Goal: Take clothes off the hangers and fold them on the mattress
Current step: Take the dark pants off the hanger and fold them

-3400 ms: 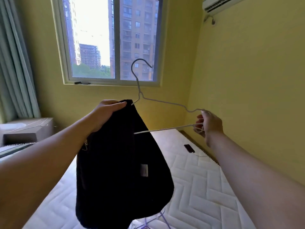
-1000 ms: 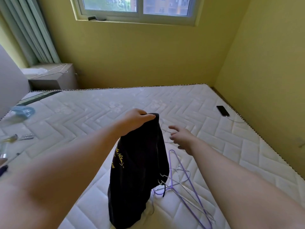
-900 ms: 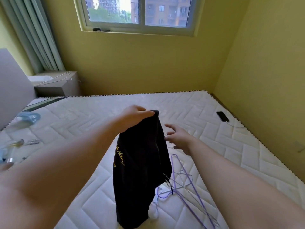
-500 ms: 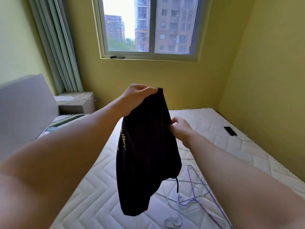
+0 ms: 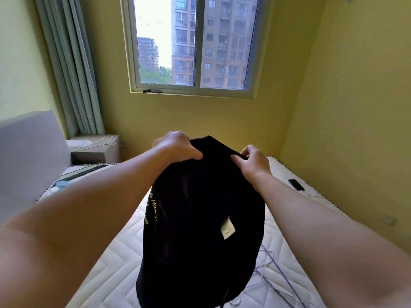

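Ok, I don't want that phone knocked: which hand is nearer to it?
Right. The right hand grips the black garment just left of the phone; the left hand grips it farther left.

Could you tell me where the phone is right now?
In the head view, the phone lies at the right edge of the mattress, beside the yellow wall, right of the right hand.

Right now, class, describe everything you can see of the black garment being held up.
The black garment is soft, dark fabric, hanging bunched and unfolded over the mattress. Yellow lettering runs down one edge; a small white label shows near the middle. The left hand and right hand grip its top edge.
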